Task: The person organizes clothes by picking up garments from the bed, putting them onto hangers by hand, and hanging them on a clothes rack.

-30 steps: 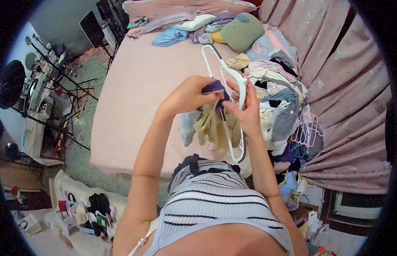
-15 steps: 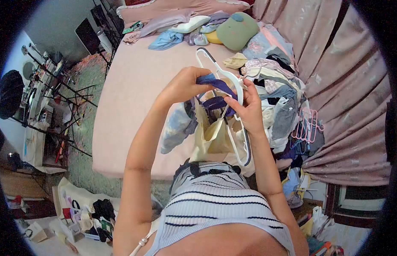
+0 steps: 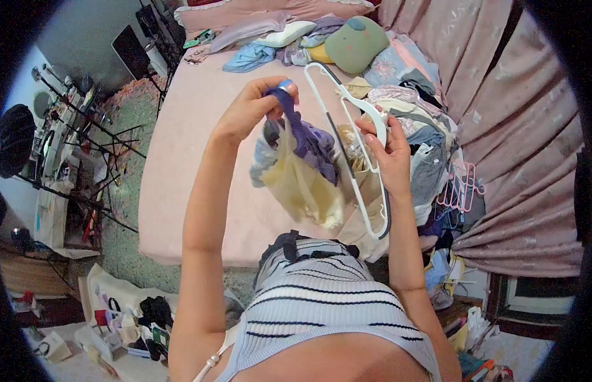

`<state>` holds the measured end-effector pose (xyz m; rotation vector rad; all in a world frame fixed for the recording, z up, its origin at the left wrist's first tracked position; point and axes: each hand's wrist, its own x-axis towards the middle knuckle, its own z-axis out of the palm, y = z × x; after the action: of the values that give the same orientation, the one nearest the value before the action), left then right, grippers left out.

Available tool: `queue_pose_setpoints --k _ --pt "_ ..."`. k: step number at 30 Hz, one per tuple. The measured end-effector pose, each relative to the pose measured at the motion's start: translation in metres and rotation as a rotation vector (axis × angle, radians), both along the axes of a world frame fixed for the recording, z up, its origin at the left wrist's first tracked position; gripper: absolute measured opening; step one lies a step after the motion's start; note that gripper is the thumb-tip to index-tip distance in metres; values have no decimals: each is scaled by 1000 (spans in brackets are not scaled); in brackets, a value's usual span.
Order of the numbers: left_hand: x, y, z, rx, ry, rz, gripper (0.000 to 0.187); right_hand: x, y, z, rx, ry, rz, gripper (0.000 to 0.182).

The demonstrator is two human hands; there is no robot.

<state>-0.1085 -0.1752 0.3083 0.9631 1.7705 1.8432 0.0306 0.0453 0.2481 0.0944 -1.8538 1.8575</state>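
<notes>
My left hand (image 3: 261,105) is closed on the purple strap of a garment (image 3: 302,178), which hangs below it over the bed. The garment shows purple, pale yellow and light blue parts. To the right, my right hand (image 3: 386,141) grips a white hanger (image 3: 354,100) with dark strips near its top bend. The hanger is tilted, with its long bar towards the garment, and a gap separates the two. My right fingers hide the base of the hanger's hook.
A pink bed (image 3: 188,165) lies under my hands. Heaped clothes (image 3: 429,140) cover its right side, with pink hangers (image 3: 460,184) beside them. A green cushion (image 3: 356,46) is at the far end. Curtains (image 3: 518,140) hang at right; tripods and a cluttered desk stand left.
The garment has come away from the hanger and moved left with my left hand, now hanging lower. The hanger has shifted slightly right in my right hand.
</notes>
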Motion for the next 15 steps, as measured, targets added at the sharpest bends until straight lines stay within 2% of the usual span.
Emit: queue_pose_setpoints --k 1,2,4,5,7,9,10,12,14,15 --pt "0 -2 5 -139 41 -55 11 -4 2 -8 44 48 -13 44" --pt "2 1 8 -140 43 -58 11 -6 3 -13 88 97 -27 44" --pt "11 12 9 -198 298 -328 12 -5 -2 -11 136 60 -66 44" --pt "13 21 7 -263 390 -343 19 -4 -6 -8 323 -10 -149 44" --pt "26 30 16 -313 452 -359 19 -4 -14 -7 687 -55 -308 46" --pt "31 36 23 -335 594 -340 20 -7 -14 -22 767 -40 -318 49" --pt "31 38 26 -334 593 -339 20 -8 -14 -29 844 -25 -324 51" --pt "32 38 31 -397 511 -172 19 -6 -17 -34 880 -26 -321 56" --pt "30 38 33 -353 557 -183 19 -4 -21 -32 1001 -27 -364 61" --pt "31 38 35 -419 594 -187 17 -5 -20 -33 1001 -24 -362 61"
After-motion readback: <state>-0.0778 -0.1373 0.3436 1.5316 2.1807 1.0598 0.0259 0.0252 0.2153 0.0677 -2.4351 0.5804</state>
